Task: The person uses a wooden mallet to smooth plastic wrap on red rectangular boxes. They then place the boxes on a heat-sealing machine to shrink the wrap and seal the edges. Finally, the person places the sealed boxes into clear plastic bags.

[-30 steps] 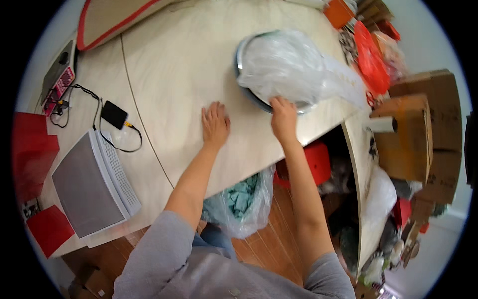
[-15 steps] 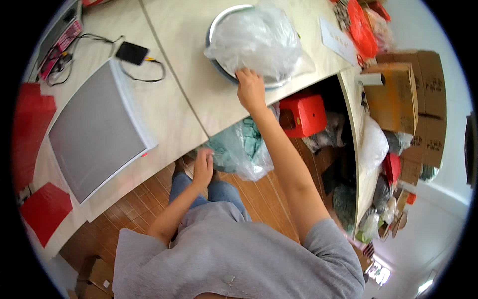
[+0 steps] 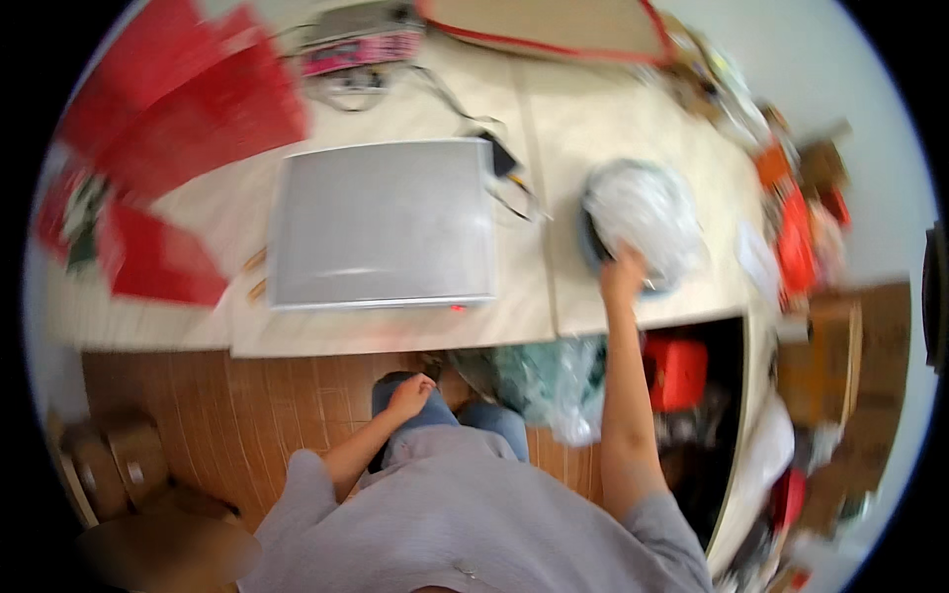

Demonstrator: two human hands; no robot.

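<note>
On the right half of the pale wooden table, near its front edge, a round dark-rimmed tray is seen, covered by a crumpled, translucent white plastic bag. The bag is creased and glossy, bunched into a loose mound that hides most of the tray; only a dark arc of rim is visible at the left and lower side. The picture is blurred, so what lies inside the bag cannot be told. The right hand is stretched out from the bare forearm and is laid on the near edge of the bag and tray; whether its fingers are closed on the plastic or merely pressed against it cannot be made out. The left hand is held low, below the table edge, resting on a knee in blue jeans, with the fingers loosely curled and nothing held in it.

Well to the left of the tray, a large flat grey rectangular stack is set on the table, and a small black device with a cable is seen between the two. Red flat packets are spread over the far left of the table. Beneath the table, a greenish plastic bag is placed just beside a red stool, and brown cardboard boxes are stacked at the right.
</note>
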